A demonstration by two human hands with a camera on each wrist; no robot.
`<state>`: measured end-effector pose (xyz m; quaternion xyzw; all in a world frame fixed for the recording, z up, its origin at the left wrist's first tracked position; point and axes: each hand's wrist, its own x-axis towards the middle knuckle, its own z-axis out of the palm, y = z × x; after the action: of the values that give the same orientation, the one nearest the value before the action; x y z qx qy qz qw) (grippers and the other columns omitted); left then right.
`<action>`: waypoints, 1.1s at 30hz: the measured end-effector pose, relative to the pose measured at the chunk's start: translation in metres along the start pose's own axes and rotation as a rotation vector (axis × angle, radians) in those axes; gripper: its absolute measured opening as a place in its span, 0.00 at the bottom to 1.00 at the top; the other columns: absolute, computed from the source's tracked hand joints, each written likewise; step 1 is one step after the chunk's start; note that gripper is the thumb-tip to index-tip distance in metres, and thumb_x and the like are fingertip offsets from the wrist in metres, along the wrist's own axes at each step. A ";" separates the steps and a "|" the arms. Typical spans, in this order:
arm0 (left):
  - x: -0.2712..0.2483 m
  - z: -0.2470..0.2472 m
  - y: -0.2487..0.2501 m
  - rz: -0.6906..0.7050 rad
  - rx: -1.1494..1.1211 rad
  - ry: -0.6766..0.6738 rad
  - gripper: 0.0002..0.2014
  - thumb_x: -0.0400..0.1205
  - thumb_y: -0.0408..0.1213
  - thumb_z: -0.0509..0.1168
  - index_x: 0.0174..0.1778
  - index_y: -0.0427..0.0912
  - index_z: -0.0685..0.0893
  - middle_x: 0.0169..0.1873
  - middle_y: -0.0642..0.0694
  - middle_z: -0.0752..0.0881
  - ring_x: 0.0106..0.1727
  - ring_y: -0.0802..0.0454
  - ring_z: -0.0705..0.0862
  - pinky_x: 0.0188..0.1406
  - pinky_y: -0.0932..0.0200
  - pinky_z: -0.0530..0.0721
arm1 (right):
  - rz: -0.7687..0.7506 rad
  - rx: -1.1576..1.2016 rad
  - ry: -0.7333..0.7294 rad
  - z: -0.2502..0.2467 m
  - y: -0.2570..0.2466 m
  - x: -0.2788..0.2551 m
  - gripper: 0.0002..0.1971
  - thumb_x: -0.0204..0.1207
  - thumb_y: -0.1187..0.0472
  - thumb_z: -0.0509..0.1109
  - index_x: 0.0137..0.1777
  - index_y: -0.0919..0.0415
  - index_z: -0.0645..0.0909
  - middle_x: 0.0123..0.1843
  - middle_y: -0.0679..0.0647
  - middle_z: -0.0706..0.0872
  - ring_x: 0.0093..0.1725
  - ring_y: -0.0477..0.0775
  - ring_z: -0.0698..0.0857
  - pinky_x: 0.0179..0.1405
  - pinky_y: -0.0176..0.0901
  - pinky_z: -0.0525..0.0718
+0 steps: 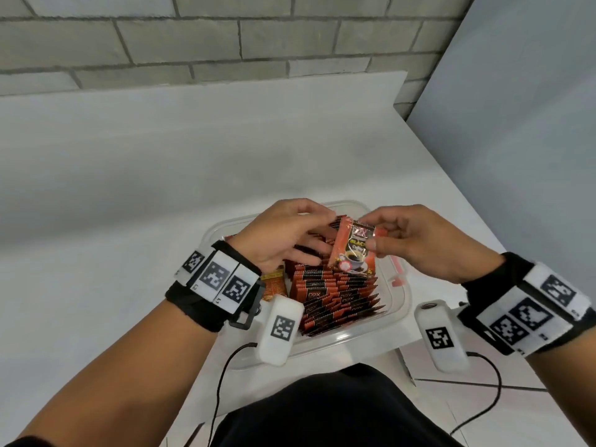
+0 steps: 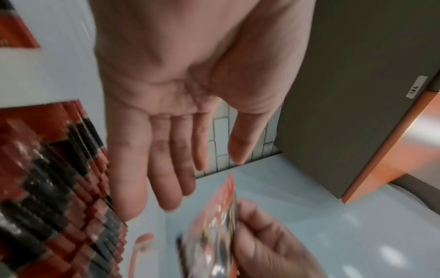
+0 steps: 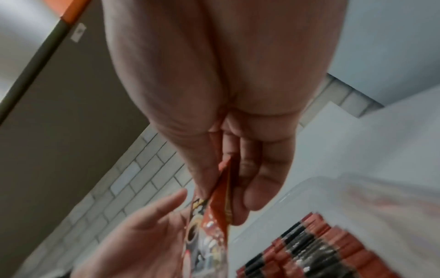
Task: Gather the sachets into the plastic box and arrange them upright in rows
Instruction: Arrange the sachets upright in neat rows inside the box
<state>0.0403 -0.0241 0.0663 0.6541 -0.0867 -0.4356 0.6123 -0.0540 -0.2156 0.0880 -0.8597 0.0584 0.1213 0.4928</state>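
A clear plastic box (image 1: 401,304) sits on the white table in front of me. Rows of red and black sachets (image 1: 335,295) stand upright in it, also in the left wrist view (image 2: 52,188) and the right wrist view (image 3: 316,250). My right hand (image 1: 396,235) pinches one orange coffee sachet (image 1: 353,250) by its edge above the box; that held sachet (image 3: 214,222) hangs between thumb and fingers. My left hand (image 1: 290,233) is beside it with straight fingers (image 2: 166,159), holding nothing. The held sachet (image 2: 214,225) appears blurred below that palm.
A single orange sachet (image 1: 274,285) lies at the box's left side under my left wrist. A red clip (image 1: 398,275) is on the box's right rim. The white table (image 1: 129,188) stretches back to a grey brick wall (image 1: 225,37). A grey panel (image 1: 516,91) stands at right.
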 end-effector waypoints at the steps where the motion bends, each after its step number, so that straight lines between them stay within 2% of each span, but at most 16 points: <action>1: -0.003 -0.006 -0.001 -0.017 -0.002 0.052 0.10 0.82 0.43 0.67 0.54 0.42 0.82 0.41 0.44 0.88 0.39 0.48 0.87 0.46 0.46 0.89 | 0.001 -0.071 -0.003 0.000 0.004 -0.004 0.10 0.77 0.68 0.71 0.52 0.53 0.84 0.45 0.51 0.89 0.43 0.48 0.88 0.42 0.43 0.88; 2: -0.006 -0.012 -0.003 -0.043 -0.013 0.097 0.11 0.82 0.45 0.66 0.54 0.42 0.82 0.39 0.45 0.85 0.37 0.49 0.85 0.43 0.47 0.89 | -0.003 -0.155 -0.010 0.000 0.008 -0.009 0.09 0.77 0.66 0.71 0.51 0.52 0.84 0.46 0.50 0.89 0.44 0.49 0.87 0.42 0.47 0.88; 3: -0.009 -0.019 -0.005 -0.079 -0.026 0.129 0.12 0.82 0.47 0.65 0.52 0.42 0.81 0.38 0.45 0.83 0.35 0.50 0.83 0.40 0.48 0.89 | -0.021 -0.230 -0.027 0.002 0.012 -0.014 0.08 0.77 0.66 0.71 0.49 0.51 0.84 0.47 0.49 0.88 0.43 0.47 0.86 0.42 0.47 0.88; 6: -0.018 -0.036 -0.009 -0.205 -0.062 0.189 0.14 0.83 0.49 0.63 0.51 0.40 0.80 0.39 0.42 0.81 0.36 0.46 0.86 0.38 0.46 0.89 | -0.104 -0.380 -0.110 0.006 0.016 -0.028 0.09 0.77 0.65 0.71 0.51 0.50 0.84 0.44 0.40 0.89 0.44 0.41 0.85 0.45 0.34 0.82; 7: -0.020 -0.040 -0.011 -0.240 -0.071 0.199 0.15 0.83 0.49 0.63 0.52 0.40 0.80 0.42 0.41 0.81 0.38 0.43 0.87 0.39 0.44 0.89 | -0.107 -0.406 -0.136 0.006 0.017 -0.031 0.09 0.78 0.64 0.71 0.52 0.49 0.84 0.44 0.38 0.88 0.44 0.41 0.85 0.45 0.33 0.81; 10: -0.020 -0.039 -0.015 -0.343 -0.078 0.175 0.21 0.82 0.51 0.63 0.61 0.37 0.77 0.52 0.36 0.82 0.48 0.33 0.87 0.44 0.40 0.87 | -0.090 -0.490 -0.208 0.005 0.019 -0.034 0.08 0.79 0.62 0.69 0.51 0.46 0.82 0.44 0.37 0.87 0.42 0.43 0.84 0.41 0.33 0.80; 13: -0.018 -0.027 -0.021 -0.428 -0.077 0.109 0.27 0.81 0.53 0.63 0.67 0.36 0.72 0.57 0.31 0.82 0.55 0.27 0.84 0.51 0.36 0.84 | -0.078 -0.530 -0.264 0.010 0.018 -0.035 0.08 0.80 0.63 0.67 0.50 0.46 0.82 0.44 0.36 0.85 0.42 0.40 0.83 0.40 0.29 0.77; 16: -0.014 -0.015 -0.026 -0.494 -0.136 0.067 0.31 0.82 0.54 0.61 0.73 0.35 0.67 0.65 0.25 0.78 0.63 0.23 0.79 0.65 0.29 0.74 | -0.080 -0.589 -0.300 0.017 0.017 -0.036 0.11 0.82 0.62 0.64 0.55 0.46 0.83 0.49 0.38 0.87 0.46 0.42 0.84 0.47 0.36 0.81; 18: -0.012 -0.011 -0.028 -0.516 -0.187 0.066 0.30 0.82 0.54 0.61 0.72 0.34 0.67 0.67 0.24 0.76 0.66 0.22 0.76 0.69 0.26 0.67 | -0.087 -0.648 -0.312 0.020 0.016 -0.038 0.13 0.82 0.62 0.61 0.57 0.47 0.84 0.51 0.39 0.87 0.48 0.44 0.85 0.49 0.40 0.81; 20: -0.012 -0.007 -0.029 -0.534 -0.232 0.065 0.21 0.83 0.53 0.60 0.57 0.35 0.73 0.60 0.27 0.80 0.62 0.25 0.79 0.71 0.25 0.63 | -0.103 -0.686 -0.294 0.021 0.014 -0.039 0.14 0.81 0.63 0.60 0.55 0.51 0.86 0.50 0.42 0.85 0.48 0.44 0.83 0.49 0.39 0.79; 22: -0.012 -0.004 -0.029 -0.536 -0.265 0.085 0.16 0.84 0.51 0.59 0.47 0.39 0.73 0.55 0.30 0.81 0.59 0.27 0.81 0.70 0.24 0.62 | -0.137 -0.732 -0.265 0.021 0.013 -0.038 0.13 0.80 0.63 0.61 0.54 0.52 0.87 0.47 0.42 0.79 0.48 0.43 0.79 0.49 0.35 0.76; 24: -0.012 0.000 -0.032 -0.528 -0.288 0.106 0.15 0.85 0.49 0.59 0.46 0.38 0.72 0.54 0.32 0.81 0.56 0.29 0.82 0.67 0.22 0.64 | -0.151 -0.792 -0.269 0.021 0.015 -0.037 0.14 0.80 0.62 0.61 0.55 0.50 0.87 0.45 0.38 0.76 0.47 0.43 0.79 0.48 0.35 0.76; 27: -0.011 0.003 -0.034 -0.509 -0.312 0.097 0.12 0.85 0.48 0.59 0.44 0.42 0.74 0.48 0.36 0.83 0.49 0.32 0.83 0.65 0.21 0.66 | -0.138 -0.922 -0.291 0.024 0.020 -0.034 0.16 0.80 0.59 0.58 0.55 0.44 0.86 0.49 0.40 0.83 0.48 0.46 0.83 0.49 0.45 0.81; 30: -0.008 0.001 -0.039 -0.492 -0.325 0.072 0.12 0.84 0.49 0.60 0.51 0.44 0.76 0.62 0.34 0.81 0.60 0.29 0.82 0.67 0.18 0.64 | -0.141 -0.971 -0.279 0.028 0.020 -0.031 0.14 0.80 0.58 0.58 0.52 0.44 0.85 0.49 0.41 0.86 0.46 0.46 0.84 0.48 0.43 0.81; 33: -0.006 0.000 -0.042 -0.463 -0.330 0.076 0.15 0.84 0.50 0.60 0.59 0.43 0.76 0.66 0.34 0.80 0.63 0.29 0.81 0.66 0.17 0.65 | -0.088 -1.027 -0.246 0.031 0.016 -0.028 0.10 0.79 0.59 0.60 0.48 0.48 0.84 0.43 0.45 0.86 0.41 0.50 0.84 0.43 0.42 0.80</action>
<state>0.0188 -0.0104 0.0321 0.5639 0.1598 -0.5473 0.5974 -0.0896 -0.1976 0.0670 -0.9714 -0.1027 0.2134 0.0160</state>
